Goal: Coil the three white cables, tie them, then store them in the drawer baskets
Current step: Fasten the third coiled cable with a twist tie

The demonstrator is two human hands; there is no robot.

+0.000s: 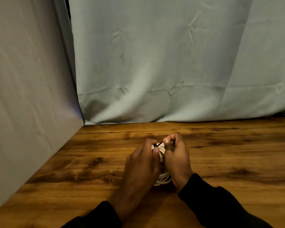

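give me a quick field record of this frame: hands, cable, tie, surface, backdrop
left hand: left hand holds the white cable coil, thumb near the tie
right hand: right hand pinches the black tie at its end
cable: coiled, mostly hidden between both hands, just over the table
tie: thin, dark, stretched between the hands across the coil's top
surface: wooden table
backdrop: pale cloth behind and at left
drawer baskets: not in view
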